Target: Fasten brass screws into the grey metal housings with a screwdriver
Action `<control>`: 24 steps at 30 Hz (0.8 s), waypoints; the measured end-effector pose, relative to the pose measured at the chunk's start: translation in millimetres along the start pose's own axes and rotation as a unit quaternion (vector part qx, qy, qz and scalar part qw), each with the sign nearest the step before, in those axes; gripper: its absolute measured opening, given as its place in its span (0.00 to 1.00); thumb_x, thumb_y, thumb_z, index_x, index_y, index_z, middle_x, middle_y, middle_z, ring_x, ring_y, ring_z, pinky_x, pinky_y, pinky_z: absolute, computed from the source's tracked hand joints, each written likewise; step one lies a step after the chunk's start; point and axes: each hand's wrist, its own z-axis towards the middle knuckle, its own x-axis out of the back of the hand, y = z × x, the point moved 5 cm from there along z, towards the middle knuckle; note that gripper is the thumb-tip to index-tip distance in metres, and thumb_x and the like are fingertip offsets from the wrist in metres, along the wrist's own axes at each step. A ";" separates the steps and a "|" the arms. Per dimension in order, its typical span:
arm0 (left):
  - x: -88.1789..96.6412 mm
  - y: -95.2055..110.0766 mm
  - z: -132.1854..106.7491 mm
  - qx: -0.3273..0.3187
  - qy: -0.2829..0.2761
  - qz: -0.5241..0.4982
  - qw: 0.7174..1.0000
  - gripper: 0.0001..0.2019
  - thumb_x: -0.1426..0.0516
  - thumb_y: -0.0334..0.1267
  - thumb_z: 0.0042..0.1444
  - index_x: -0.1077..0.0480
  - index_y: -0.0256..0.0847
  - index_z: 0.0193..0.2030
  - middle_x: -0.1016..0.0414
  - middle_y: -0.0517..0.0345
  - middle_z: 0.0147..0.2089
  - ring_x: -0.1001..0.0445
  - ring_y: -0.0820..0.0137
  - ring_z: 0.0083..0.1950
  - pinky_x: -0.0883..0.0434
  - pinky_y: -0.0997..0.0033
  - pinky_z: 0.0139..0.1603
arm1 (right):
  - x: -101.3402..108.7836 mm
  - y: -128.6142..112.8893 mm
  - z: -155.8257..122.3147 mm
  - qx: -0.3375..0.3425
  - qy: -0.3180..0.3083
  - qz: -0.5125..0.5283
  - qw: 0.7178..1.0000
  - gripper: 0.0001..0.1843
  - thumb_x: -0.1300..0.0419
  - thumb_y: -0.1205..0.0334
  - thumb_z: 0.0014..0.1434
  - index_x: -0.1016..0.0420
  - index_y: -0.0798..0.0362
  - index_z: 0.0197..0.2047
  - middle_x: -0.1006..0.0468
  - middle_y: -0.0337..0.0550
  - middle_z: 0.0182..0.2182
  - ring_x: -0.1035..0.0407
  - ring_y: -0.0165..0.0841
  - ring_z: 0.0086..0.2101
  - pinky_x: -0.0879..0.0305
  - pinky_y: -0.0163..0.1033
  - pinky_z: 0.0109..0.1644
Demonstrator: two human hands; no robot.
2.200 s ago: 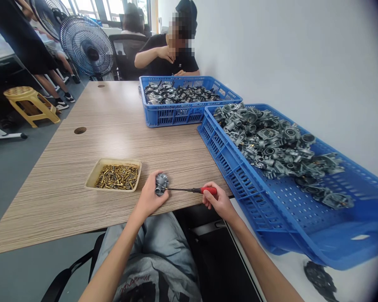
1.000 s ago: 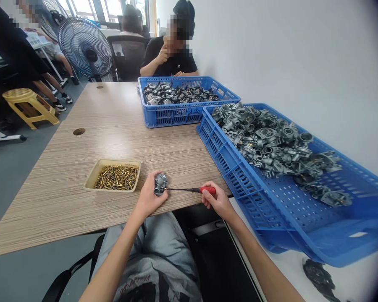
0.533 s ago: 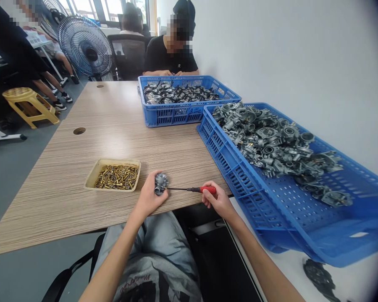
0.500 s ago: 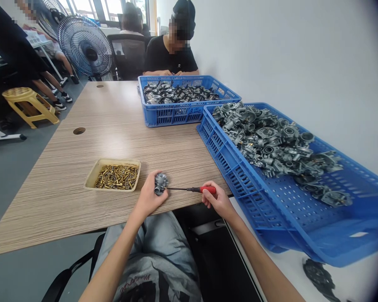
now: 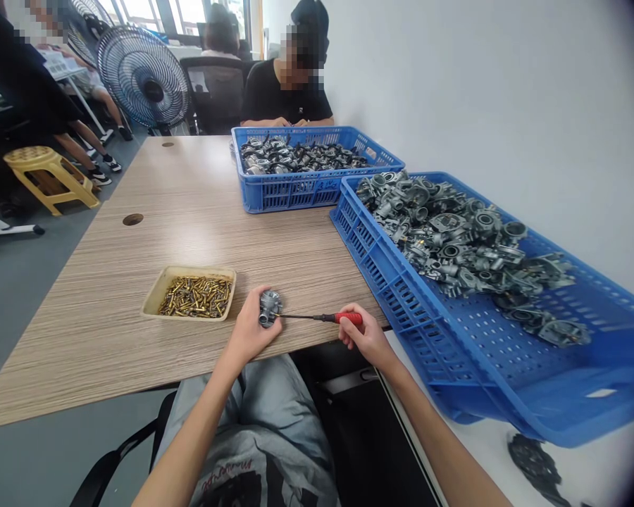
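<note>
- On my feed, the left hand (image 5: pixel 249 325) is clenched around a die-cast carburetor body (image 5: pixel 270 308), held over the table (image 5: pixel 110 331) near its edge
- The right hand (image 5: pixel 364 336) grips a red-handled screwdriver (image 5: pixel 343 318), its tip at the carburetor body
- A cream tray (image 5: pixel 153 303) just beside the left hand holds brass screws (image 5: pixel 195 297)
- The nearer blue crate (image 5: pixel 385 289) holds a heap of silver castings (image 5: pixel 454 239)
- The farther blue crate (image 5: pixel 290 193) holds darker castings (image 5: pixel 301 156)
</note>
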 end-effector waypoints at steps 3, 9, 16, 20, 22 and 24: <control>-0.2 0.0 0.2 -0.001 -0.001 0.000 1.000 0.30 0.39 0.35 0.57 0.40 0.43 0.66 0.28 0.47 0.61 0.26 0.58 0.62 0.30 0.56 0.67 | -0.1 -0.5 0.0 -0.002 -0.001 0.001 1.000 0.23 0.37 0.38 0.66 0.31 0.50 0.45 0.24 0.36 0.24 0.31 0.31 0.22 0.34 0.35 0.23; -0.3 -0.4 -0.1 -0.004 0.001 -0.001 1.000 0.30 0.39 0.35 0.58 0.40 0.43 0.66 0.28 0.48 0.60 0.26 0.59 0.61 0.30 0.56 0.67 | -0.3 -1.6 -0.6 -0.002 -0.001 0.004 1.000 0.22 0.37 0.38 0.66 0.31 0.49 0.45 0.24 0.36 0.24 0.31 0.31 0.22 0.34 0.35 0.24; -0.1 -0.5 0.0 -0.002 -0.004 0.001 1.000 0.30 0.39 0.35 0.57 0.40 0.43 0.66 0.27 0.47 0.60 0.25 0.58 0.61 0.30 0.56 0.66 | 0.1 -1.0 -0.5 -0.002 -0.003 0.004 1.000 0.22 0.37 0.38 0.67 0.31 0.49 0.45 0.24 0.36 0.24 0.31 0.31 0.22 0.34 0.35 0.24; 0.4 0.1 0.2 0.001 -0.003 0.002 1.000 0.30 0.39 0.35 0.58 0.40 0.42 0.66 0.27 0.48 0.60 0.25 0.59 0.60 0.29 0.56 0.66 | 0.0 -0.8 -0.2 -0.002 -0.005 0.007 1.000 0.22 0.37 0.38 0.67 0.31 0.50 0.45 0.24 0.36 0.24 0.31 0.30 0.22 0.35 0.35 0.24; 0.3 0.3 0.1 0.001 -0.003 0.001 1.000 0.30 0.39 0.35 0.58 0.40 0.42 0.66 0.27 0.48 0.60 0.25 0.59 0.60 0.30 0.56 0.66 | -0.1 -0.7 0.0 -0.003 -0.004 0.006 1.000 0.22 0.38 0.38 0.67 0.31 0.50 0.45 0.24 0.36 0.24 0.31 0.31 0.22 0.35 0.35 0.24; 0.1 0.3 -0.1 -0.001 -0.002 0.001 1.000 0.30 0.39 0.35 0.58 0.40 0.42 0.66 0.27 0.48 0.60 0.25 0.59 0.60 0.30 0.56 0.66 | -0.1 -0.9 0.1 -0.001 -0.002 0.004 1.000 0.22 0.37 0.38 0.67 0.31 0.50 0.45 0.24 0.36 0.24 0.31 0.31 0.22 0.35 0.35 0.24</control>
